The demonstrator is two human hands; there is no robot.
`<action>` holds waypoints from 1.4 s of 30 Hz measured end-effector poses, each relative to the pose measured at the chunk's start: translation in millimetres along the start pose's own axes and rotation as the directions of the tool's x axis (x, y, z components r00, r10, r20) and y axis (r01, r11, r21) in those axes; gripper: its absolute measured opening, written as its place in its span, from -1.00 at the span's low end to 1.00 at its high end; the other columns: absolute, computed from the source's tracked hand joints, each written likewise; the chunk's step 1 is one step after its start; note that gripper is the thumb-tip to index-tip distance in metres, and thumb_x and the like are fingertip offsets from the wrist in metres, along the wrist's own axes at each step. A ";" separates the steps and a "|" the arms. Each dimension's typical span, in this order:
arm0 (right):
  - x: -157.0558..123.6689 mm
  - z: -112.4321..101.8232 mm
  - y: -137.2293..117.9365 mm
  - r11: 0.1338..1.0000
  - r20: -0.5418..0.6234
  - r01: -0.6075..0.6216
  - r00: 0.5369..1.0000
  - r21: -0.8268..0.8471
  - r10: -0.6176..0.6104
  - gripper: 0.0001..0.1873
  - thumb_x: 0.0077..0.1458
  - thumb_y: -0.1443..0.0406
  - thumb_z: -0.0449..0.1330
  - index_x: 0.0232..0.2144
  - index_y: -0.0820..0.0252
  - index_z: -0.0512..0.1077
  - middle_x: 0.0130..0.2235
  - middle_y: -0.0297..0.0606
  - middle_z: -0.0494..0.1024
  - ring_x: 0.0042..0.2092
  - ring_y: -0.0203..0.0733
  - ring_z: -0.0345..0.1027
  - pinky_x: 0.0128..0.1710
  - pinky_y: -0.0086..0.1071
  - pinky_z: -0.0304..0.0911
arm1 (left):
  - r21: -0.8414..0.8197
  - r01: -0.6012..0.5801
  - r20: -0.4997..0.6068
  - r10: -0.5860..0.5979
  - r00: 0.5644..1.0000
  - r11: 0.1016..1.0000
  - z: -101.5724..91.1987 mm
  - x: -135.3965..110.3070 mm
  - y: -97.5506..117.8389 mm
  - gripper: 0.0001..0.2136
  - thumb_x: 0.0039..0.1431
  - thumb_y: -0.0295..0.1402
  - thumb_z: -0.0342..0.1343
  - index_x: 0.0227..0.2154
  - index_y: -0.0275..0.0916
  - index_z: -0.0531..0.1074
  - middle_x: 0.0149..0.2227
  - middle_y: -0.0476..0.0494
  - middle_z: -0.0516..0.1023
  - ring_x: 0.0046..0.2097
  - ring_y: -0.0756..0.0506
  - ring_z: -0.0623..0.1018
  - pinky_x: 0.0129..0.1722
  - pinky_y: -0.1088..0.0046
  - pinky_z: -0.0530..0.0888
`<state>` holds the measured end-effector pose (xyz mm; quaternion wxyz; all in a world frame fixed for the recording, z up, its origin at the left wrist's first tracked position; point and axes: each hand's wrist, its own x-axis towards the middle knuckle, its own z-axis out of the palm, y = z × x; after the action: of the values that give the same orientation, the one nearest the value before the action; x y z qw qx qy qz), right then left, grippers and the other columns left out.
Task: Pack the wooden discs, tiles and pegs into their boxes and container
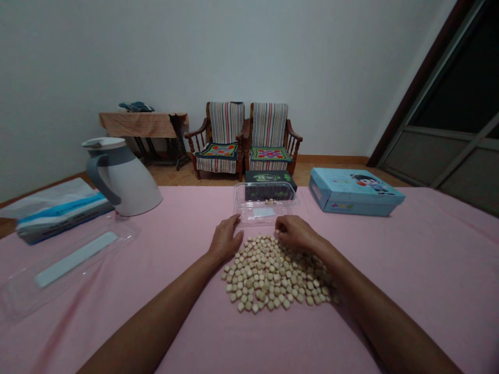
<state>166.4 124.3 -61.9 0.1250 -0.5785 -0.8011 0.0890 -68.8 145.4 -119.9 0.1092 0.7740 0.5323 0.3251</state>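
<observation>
Right-hand fingers curled down at the top edge of the pile of small square biscuits, any grip hidden; left-hand fingers open, released, on the pink cloth, just beside the clear plastic tray holding a few pieces.

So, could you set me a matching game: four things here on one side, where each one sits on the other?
Things:
1. left hand
2. right hand
3. white jug
4. blue box

Places:
A. back right of the pink cloth
B. at the edge of the pile of pale pieces
C. on the cloth, beside the pile
D. back left of the cloth

Pairs: 1C, 2B, 3D, 4A
</observation>
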 end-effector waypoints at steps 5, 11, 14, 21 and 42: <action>8.9 -13.9 8.4 0.949 -0.399 -0.063 0.897 0.309 0.190 -0.84 -0.07 0.34 0.10 -0.40 0.22 0.45 -0.46 -0.29 0.54 -0.42 -0.27 0.38 -0.41 -0.45 0.19 | 0.008 -0.006 0.003 0.006 1.000 1.000 1.2 0.3 -1.4 -0.52 0.04 -0.43 0.07 0.08 -0.35 0.24 -0.04 -0.26 0.49 -0.01 -0.19 0.43 0.03 0.20 0.35; 18.3 -5.4 19.8 0.748 -0.502 0.107 0.802 0.655 0.325 -0.66 0.00 0.33 0.05 -0.13 0.28 0.39 -0.22 -0.15 0.58 -0.31 -0.25 0.48 -0.31 -0.39 0.34 | 0.005 -0.016 0.003 0.016 1.000 1.000 2.2 0.4 -3.6 -0.51 0.04 -0.43 0.06 0.08 -0.36 0.23 -0.03 -0.27 0.48 -0.01 -0.19 0.42 0.04 0.19 0.34; 14.0 -6.6 18.5 0.820 -0.374 0.050 0.904 0.571 0.205 -0.77 -0.01 0.35 0.06 -0.30 0.23 0.46 -0.37 -0.24 0.58 -0.42 -0.28 0.45 -0.40 -0.44 0.31 | -0.003 -0.022 -0.003 0.022 1.000 1.000 1.5 0.3 -2.7 -0.52 0.04 -0.43 0.06 0.08 -0.33 0.24 -0.04 -0.26 0.49 -0.01 -0.19 0.43 0.03 0.18 0.35; 1.6 10.1 6.7 0.996 0.026 0.040 0.999 0.079 -0.042 -0.83 -0.09 0.41 0.13 -0.40 0.25 0.51 -0.35 -0.19 0.56 -0.34 -0.24 0.39 -0.36 -0.45 0.18 | -0.001 -0.012 -0.007 0.012 1.000 1.000 2.1 -0.1 -2.4 -0.52 0.03 -0.43 0.07 0.07 -0.32 0.25 -0.04 -0.27 0.48 -0.01 -0.19 0.44 0.03 0.18 0.35; 10.9 -9.8 14.4 0.886 -0.376 0.079 0.920 0.457 0.112 -0.82 -0.04 0.40 0.09 -0.37 0.21 0.47 -0.39 -0.27 0.57 -0.35 -0.24 0.45 -0.30 -0.41 0.30 | 0.008 -0.014 -0.002 0.014 1.000 1.000 0.4 0.0 -1.5 -0.52 0.04 -0.43 0.07 0.07 -0.28 0.25 -0.04 -0.22 0.49 0.00 -0.18 0.43 0.04 0.19 0.35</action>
<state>179.2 139.1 -55.7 0.4163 -0.5447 -0.7099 0.1612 -69.6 146.1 -121.0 0.1031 0.7777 0.5284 0.3245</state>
